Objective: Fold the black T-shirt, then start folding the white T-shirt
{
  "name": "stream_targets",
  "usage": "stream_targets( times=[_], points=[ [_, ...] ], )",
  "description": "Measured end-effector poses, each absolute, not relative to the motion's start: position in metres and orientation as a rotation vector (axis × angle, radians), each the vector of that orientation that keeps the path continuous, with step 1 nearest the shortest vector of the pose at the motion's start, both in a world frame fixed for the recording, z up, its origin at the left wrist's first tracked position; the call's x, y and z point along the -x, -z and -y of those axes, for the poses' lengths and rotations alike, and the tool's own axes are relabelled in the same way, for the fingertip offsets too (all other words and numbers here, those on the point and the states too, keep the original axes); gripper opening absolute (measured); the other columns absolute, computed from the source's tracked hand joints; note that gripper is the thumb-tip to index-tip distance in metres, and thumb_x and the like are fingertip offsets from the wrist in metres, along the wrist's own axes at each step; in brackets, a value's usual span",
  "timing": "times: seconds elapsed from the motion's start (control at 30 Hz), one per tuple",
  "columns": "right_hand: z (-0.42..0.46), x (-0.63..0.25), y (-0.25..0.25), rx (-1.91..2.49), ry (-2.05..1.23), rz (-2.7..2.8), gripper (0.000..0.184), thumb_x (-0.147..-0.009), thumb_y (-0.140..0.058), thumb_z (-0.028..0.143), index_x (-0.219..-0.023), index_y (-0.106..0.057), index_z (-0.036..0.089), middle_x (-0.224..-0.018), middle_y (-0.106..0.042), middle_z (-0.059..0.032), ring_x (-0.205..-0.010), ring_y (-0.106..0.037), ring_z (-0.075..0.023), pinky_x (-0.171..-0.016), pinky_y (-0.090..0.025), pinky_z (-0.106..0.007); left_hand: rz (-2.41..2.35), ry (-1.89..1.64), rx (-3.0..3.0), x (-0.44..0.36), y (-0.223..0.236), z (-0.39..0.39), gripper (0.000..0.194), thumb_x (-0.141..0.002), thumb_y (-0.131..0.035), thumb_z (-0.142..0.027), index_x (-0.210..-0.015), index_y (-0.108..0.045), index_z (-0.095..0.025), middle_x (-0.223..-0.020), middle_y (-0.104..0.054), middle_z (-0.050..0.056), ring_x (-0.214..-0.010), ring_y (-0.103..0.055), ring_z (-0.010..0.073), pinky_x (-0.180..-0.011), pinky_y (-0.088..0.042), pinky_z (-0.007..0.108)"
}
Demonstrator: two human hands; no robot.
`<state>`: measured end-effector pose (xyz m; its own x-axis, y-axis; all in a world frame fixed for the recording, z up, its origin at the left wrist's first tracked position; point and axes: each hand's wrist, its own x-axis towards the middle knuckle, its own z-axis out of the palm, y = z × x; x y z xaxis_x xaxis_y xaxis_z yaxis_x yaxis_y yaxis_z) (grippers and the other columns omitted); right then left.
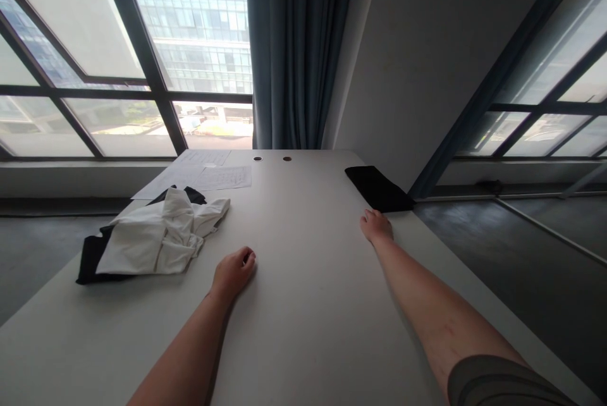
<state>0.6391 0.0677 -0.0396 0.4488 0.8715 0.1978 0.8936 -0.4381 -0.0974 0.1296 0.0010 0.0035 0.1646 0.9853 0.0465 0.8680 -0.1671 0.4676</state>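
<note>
Lengthwise along the right edge of the tabletop, toward the far right corner: a folded black cloth. Flat, long axis pointing away toward the far edge, roughly in line with the right edge and close against it, short near end facing back. At that near end, by its inner corner: the right hand, clearly the nearer of the two, with no gap to be made out between fingertips and fabric. Fingers slightly bent; cannot tell whether pinching the fabric, pressing on it or merely resting against it.

Well apart from the black cloth, across the middle of the tabletop: the left hand, loosely closed, nothing to be seen inside. Near it, out toward the left edge and a little farther off: a rumpled white cloth, heaped over a dark cloth showing at the near left and far sides. Long axis of the heap slanting from the left edge inward and away; inner side nearest the left hand, not touching. Beyond the heap, toward the far left corner: sheets of paper. Close to the far edge, between sheets and black cloth: two round holes.
</note>
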Motion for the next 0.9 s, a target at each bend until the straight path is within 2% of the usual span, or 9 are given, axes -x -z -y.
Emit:
stream_targets(
  times=[0.17,0.33,0.47,0.53,0.6,0.67,0.77,0.83,0.9],
  points=[
    [-0.060,-0.636,0.035,2.508,0.254,1.476,0.047,-0.098,-0.041,0.030,-0.129,-0.074,0.017,-0.139,-0.059,-0.0193,-0.125,-0.055,-0.0345,-0.106,-0.043,-0.046,-1.768,-0.494,-2.115,-0.129,-0.004,-0.001,0.029,-0.099,-0.045,-0.041,-0.096,-0.071,-0.028,-0.087,-0.076,0.003,-0.082,-0.067,0.0200,-0.066,-0.033,0.028],
    [-0.058,-0.632,0.030,2.518,0.222,1.470,0.045,-0.097,-0.044,0.026,-0.130,-0.073,0.016,-0.137,-0.061,-0.0183,-0.121,-0.058,-0.0315,-0.105,-0.044,-0.044,-1.747,-0.520,-2.097,-0.130,-0.001,-0.001,0.028,-0.099,-0.046,-0.040,-0.095,-0.071,-0.027,-0.084,-0.074,0.002,-0.079,-0.066,0.0190,-0.067,-0.035,0.027],
    [-0.055,-0.622,0.029,2.517,0.197,1.484,0.048,-0.096,-0.041,0.023,-0.131,-0.072,0.013,-0.135,-0.064,-0.0186,-0.122,-0.059,-0.0302,-0.105,-0.045,-0.041,-1.742,-0.691,-2.149,-0.116,-0.007,-0.009,0.026,-0.098,-0.047,-0.034,-0.100,-0.071,-0.025,-0.095,-0.075,0.005,-0.091,-0.068,0.0204,-0.082,-0.046,0.029],
    [-0.050,-0.611,0.031,2.504,0.208,1.498,0.049,-0.097,-0.040,0.024,-0.134,-0.070,0.011,-0.139,-0.062,-0.0195,-0.127,-0.057,-0.0306,-0.109,-0.043,-0.041,-1.893,-0.951,-2.213,-0.097,-0.012,-0.017,0.026,-0.095,-0.051,-0.030,-0.108,-0.071,-0.022,-0.118,-0.072,0.010,-0.115,-0.064,0.0244,-0.102,-0.045,0.035],
    [-0.043,-0.598,0.033,2.479,0.218,1.529,0.050,-0.098,-0.040,0.026,-0.137,-0.068,0.012,-0.144,-0.060,-0.0191,-0.131,-0.055,-0.0309,-0.112,-0.041,-0.042,-2.194,-1.249,-2.177,-0.072,-0.016,-0.025,0.032,-0.094,-0.052,-0.028,-0.120,-0.070,-0.022,-0.146,-0.058,0.013,-0.140,-0.049,0.0298,-0.120,-0.033,0.045],
    [-0.035,-0.584,0.035,2.441,0.223,1.578,0.050,-0.097,-0.042,0.027,-0.139,-0.067,0.015,-0.146,-0.060,-0.0175,-0.130,-0.055,-0.0311,-0.112,-0.041,-0.042,-2.462,-1.394,-2.049,-0.048,-0.016,-0.032,0.041,-0.096,-0.050,-0.029,-0.134,-0.064,-0.023,-0.162,-0.042,0.012,-0.153,-0.032,0.0341,-0.125,-0.020,0.056],
    [-0.021,-0.562,0.036,2.377,0.223,1.661,0.050,-0.097,-0.044,0.029,-0.141,-0.066,0.019,-0.146,-0.060,-0.0150,-0.128,-0.056,-0.0301,-0.111,-0.042,-0.041,-2.632,-1.364,-1.780,-0.023,-0.009,-0.041,0.053,-0.096,-0.052,-0.041,-0.146,-0.056,-0.022,-0.169,-0.028,0.018,-0.156,-0.021,0.0445,-0.121,-0.016,0.072],
    [-0.012,-0.546,0.036,2.348,0.220,1.706,0.051,-0.098,-0.044,0.029,-0.143,-0.065,0.018,-0.147,-0.060,-0.0147,-0.130,-0.055,-0.0294,-0.112,-0.041,-0.040,-2.642,-1.292,-1.673,-0.015,-0.002,-0.047,0.061,-0.094,-0.054,-0.049,-0.147,-0.056,-0.018,-0.167,-0.029,0.023,-0.154,-0.022,0.0492,-0.118,-0.017,0.076],
    [-0.004,-0.527,0.036,2.326,0.201,1.760,0.053,-0.098,-0.044,0.029,-0.145,-0.063,0.016,-0.151,-0.057,-0.0163,-0.136,-0.052,-0.0295,-0.116,-0.037,-0.040,-2.649,-1.241,-1.642,-0.013,0.002,-0.052,0.063,-0.094,-0.053,-0.051,-0.147,-0.056,-0.017,-0.165,-0.032,0.025,-0.152,-0.025,0.0492,-0.118,-0.016,0.077]
  ],
)
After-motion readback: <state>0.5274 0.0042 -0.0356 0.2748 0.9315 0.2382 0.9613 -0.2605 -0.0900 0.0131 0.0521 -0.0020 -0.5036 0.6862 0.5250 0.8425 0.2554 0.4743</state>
